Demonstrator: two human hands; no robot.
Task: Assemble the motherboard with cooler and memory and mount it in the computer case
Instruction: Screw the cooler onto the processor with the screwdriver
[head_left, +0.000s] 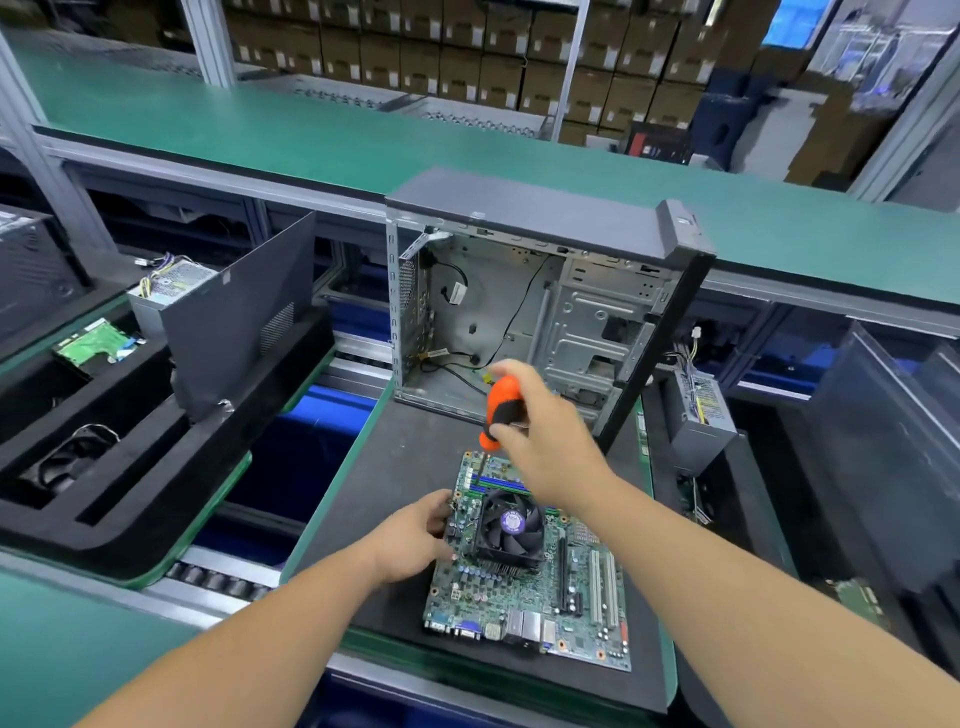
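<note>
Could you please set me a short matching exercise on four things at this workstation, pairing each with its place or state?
Things:
1. screwdriver
2. cooler
3. computer case
4. motherboard

Places or states:
A. flat on the black mat, left hand at its edge
B. upright behind, side open
C. gripped in the right hand
D. sitting on the board

Pairs: 1-C, 2-D, 3-B, 4-A

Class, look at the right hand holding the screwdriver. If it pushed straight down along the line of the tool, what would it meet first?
Most likely the motherboard. The right hand grips the screwdriver with its shaft pointing down at the board's far left corner, beside the fan cooler. Whether the tip already touches is unclear.
</note>
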